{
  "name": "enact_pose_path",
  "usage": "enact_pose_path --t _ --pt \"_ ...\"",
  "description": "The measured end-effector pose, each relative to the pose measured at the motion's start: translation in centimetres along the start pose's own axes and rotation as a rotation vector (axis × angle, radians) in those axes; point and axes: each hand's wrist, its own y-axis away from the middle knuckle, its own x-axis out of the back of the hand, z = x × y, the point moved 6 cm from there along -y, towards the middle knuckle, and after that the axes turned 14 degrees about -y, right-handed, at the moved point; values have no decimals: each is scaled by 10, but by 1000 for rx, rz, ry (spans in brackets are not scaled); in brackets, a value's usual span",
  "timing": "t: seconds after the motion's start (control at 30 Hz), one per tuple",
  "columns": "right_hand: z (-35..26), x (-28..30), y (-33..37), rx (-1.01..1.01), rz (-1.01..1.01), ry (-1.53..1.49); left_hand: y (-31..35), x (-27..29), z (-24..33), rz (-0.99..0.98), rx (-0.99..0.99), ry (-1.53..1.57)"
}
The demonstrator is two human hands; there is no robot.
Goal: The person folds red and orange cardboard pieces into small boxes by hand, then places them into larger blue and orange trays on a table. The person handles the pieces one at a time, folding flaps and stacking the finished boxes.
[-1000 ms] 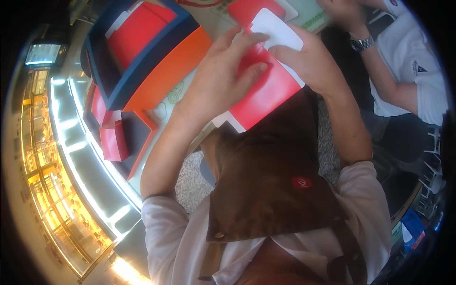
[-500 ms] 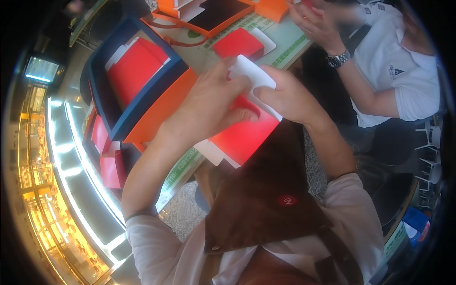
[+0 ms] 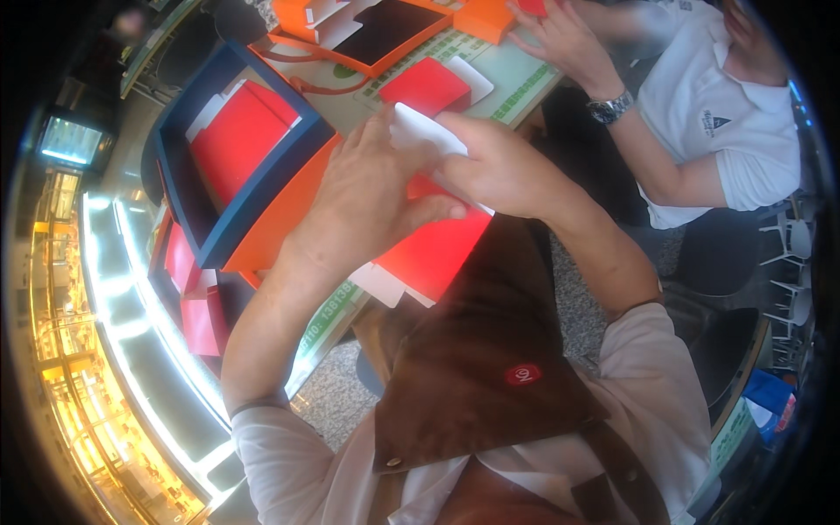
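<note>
In front of my brown apron I hold a red folding carton [image 3: 442,249] with white inner flaps. My left hand [image 3: 363,188] grips its left side, thumb lying over the red face. At the far end, my right hand [image 3: 499,166] is closed round the white flap; its fingertips are partly hidden behind the carton and my left hand. Pale tabs stick out at the carton's near end. Just beyond my hands, another red carton [image 3: 424,85] lies on the table with a white flap standing out to its right.
To the left, a dark blue open tray [image 3: 289,144] with red cartons in it rests on an orange box [image 3: 276,227]. Pink-red cartons [image 3: 201,319] lie nearer left. At the back are an orange open box [image 3: 411,57] and a co-worker's hand [image 3: 573,52] holding something red.
My right hand has turned and moved left with the white flap, now covering more of it. The carton has shifted slightly left. The co-worker's hand has opened out more.
</note>
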Motion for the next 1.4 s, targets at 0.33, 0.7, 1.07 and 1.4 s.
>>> enact_pose_path --t 0.33,0.7,1.07,1.4 --pt "-3 5 -5 -69 -9 98 0 21 -4 -146 66 145" --pt "-2 1 -9 -24 -41 179 5 25 -2 -189 116 62" --pt "-9 -2 -11 -26 -51 185 14 28 -8 -206 151 74" --pt "-25 2 -17 70 -64 70 37 24 -19 -135 114 194"
